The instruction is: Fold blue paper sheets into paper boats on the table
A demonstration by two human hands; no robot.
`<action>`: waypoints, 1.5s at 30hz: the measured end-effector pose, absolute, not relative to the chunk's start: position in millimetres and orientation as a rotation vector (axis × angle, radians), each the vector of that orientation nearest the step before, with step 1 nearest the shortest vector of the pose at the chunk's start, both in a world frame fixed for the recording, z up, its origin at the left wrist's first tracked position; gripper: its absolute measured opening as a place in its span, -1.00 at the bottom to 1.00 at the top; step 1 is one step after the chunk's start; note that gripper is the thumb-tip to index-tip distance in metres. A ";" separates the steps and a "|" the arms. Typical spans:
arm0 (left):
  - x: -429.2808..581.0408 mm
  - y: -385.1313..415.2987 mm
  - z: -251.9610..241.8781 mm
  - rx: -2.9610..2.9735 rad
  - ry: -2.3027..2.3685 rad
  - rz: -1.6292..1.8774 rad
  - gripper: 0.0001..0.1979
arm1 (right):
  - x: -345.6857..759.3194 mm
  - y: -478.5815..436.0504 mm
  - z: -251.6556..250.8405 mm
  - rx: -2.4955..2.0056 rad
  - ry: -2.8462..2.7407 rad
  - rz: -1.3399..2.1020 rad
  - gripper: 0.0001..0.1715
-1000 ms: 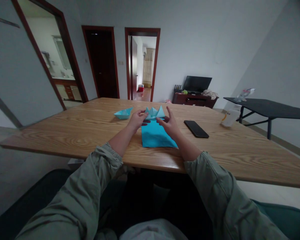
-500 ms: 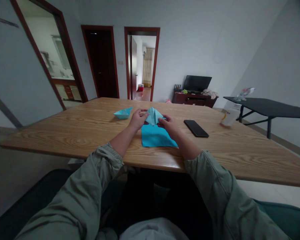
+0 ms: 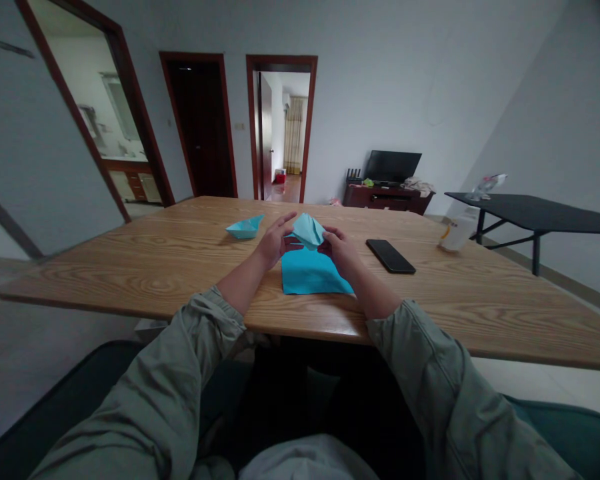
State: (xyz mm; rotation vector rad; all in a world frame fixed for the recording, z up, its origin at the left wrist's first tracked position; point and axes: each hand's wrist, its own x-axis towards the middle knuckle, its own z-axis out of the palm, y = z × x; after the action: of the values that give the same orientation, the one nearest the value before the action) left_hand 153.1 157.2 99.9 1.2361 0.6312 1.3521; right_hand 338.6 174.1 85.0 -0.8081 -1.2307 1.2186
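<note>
A folded light-blue paper (image 3: 308,231) is held up above the table in front of me. My right hand (image 3: 337,248) pinches its right corner between thumb and fingers. At its left edge is my left hand (image 3: 276,243), with fingers stretched out and apart; whether a fingertip touches the paper is hard to tell. Beneath both hands a brighter blue sheet (image 3: 314,275) lies flat on the wooden table. To the left of my left hand stands a folded light-blue paper boat (image 3: 245,228).
On the wooden table (image 3: 170,267), a black phone (image 3: 391,256) lies right of my right hand, and a whitish plastic cup (image 3: 456,235) stands farther right. A black folding table (image 3: 540,212) with a clear bottle (image 3: 487,187) is beyond. The table's near edge runs under my forearms.
The folded paper has turned and tilted in my right hand. My left hand has loosened from its pinch, and its fingers have spread. The boat and the sheet stay in place.
</note>
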 end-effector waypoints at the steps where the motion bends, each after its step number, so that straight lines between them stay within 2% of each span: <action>1: 153.3 154.4 100.5 1.267 0.595 1.326 -0.37 | 339.5 173.4 85.7 -0.802 -1.211 1.229 -0.59; 4: 154.4 148.9 100.8 1.376 0.591 1.300 -0.29 | 341.9 169.7 88.9 -0.775 -1.212 1.235 -0.46; 7: 155.5 150.7 98.7 1.414 0.637 1.323 -0.35 | 343.6 166.4 91.1 -0.766 -1.243 1.292 -0.43; 14: 159.2 170.7 85.7 1.525 0.804 1.387 -0.37 | 337.0 166.8 83.2 -0.844 -1.570 1.184 -0.64; 19: 159.3 178.4 79.7 1.700 0.854 1.412 -0.61 | 335.5 167.6 81.9 -0.824 -1.728 0.913 -0.64; 24: 145.5 182.6 72.5 1.998 1.108 1.209 -0.76 | 351.2 175.5 73.3 -1.023 -2.000 0.469 -0.81; 32: 118.6 174.5 70.0 2.088 1.260 1.037 -0.73 | 379.1 180.2 65.7 -1.147 -2.091 0.370 -0.85; 36: 111.1 170.2 70.3 2.151 1.314 0.955 -0.74 | 396.4 184.5 59.0 -1.147 -2.138 0.343 -0.80; 41: 104.1 171.8 67.0 2.188 1.300 0.965 -0.71 | 407.2 179.7 60.8 -1.155 -2.175 0.380 -0.62; 45: 101.1 171.2 67.1 2.274 1.236 0.982 -0.67 | 404.3 173.3 67.2 -1.154 -2.214 0.332 -0.61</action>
State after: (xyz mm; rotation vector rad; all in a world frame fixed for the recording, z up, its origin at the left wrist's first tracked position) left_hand 101.1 171.2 67.1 2.2738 1.2360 0.9823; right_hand 404.3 173.3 67.2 -1.1541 -2.2142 0.3316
